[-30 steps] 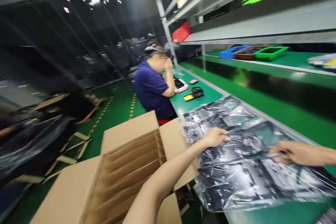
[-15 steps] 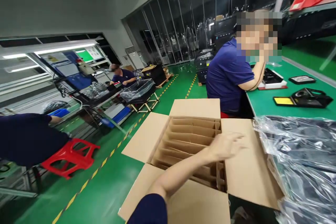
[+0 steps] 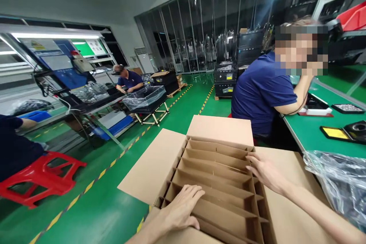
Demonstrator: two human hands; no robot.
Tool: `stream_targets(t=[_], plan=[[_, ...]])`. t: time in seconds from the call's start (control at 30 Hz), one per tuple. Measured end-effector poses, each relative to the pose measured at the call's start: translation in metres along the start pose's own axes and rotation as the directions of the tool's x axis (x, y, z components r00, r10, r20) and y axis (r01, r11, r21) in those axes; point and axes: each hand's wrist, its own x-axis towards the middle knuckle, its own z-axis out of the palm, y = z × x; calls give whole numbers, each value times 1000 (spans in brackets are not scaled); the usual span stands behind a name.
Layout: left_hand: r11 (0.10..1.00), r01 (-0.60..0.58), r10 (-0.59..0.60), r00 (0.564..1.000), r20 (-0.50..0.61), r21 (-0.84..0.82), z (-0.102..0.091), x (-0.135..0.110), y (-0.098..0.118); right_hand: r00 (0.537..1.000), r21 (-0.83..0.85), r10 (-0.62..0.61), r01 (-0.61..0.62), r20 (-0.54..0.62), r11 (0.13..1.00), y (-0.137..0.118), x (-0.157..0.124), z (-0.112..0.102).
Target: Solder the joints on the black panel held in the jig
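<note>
Brown cardboard box (image 3: 154, 166), in the head view, stands beside the green bench (image 3: 304, 131). Its flaps (image 3: 220, 129) fold out, likely for easy reaching in. The left hand (image 3: 181, 207), loose and wide, is over the near dividers (image 3: 223, 202); the right hand (image 3: 265, 171), fingers apart, is near the far right corner. Both look empty.

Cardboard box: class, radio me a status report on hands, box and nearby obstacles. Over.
Left hand open over near dividers. Right hand at dividers' right side, grip unclear. Cardboard box open, flaps spread. Clear plastic beside right flap.
</note>
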Motion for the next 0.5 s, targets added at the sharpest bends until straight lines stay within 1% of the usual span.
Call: stream_targets(t=[0.07, 0.1, 0.13, 0.2, 0.27, 0.33, 0.43, 0.5], plan=[[998, -3, 3, 1000, -3, 55, 13, 1, -1, 1000, -63, 6, -5, 10, 998, -11, 34, 15], [996, -11, 13, 1000, -19, 90, 20, 3, -2, 1000, -91, 13, -12, 16, 996, -13, 46, 23], [992, -17, 23, 999, -44, 127, 27, 6, -4, 999, -115, 22, -19, 24, 993, -13, 55, 30], [981, -8, 28, 994, -101, 194, 39, 14, -7, 998, -153, 35, -27, 45, 988, -11, 63, 41], [972, 23, 12, 989, -148, 234, 45, 27, -8, 996, -173, 21, -7, 81, 985, -10, 61, 48], [969, 46, -2, 984, -181, 242, 45, 44, -5, 990, -169, -38, 60, 133, 984, -16, 54, 53], [971, 68, -9, 969, -249, 231, 41, 73, 5, 962, -129, -166, 197, 217, 972, -35, 38, 59], [973, 84, -13, 950, -312, 216, 36, 90, 12, 940, -111, -223, 258, 259, 960, -51, 25, 64]])
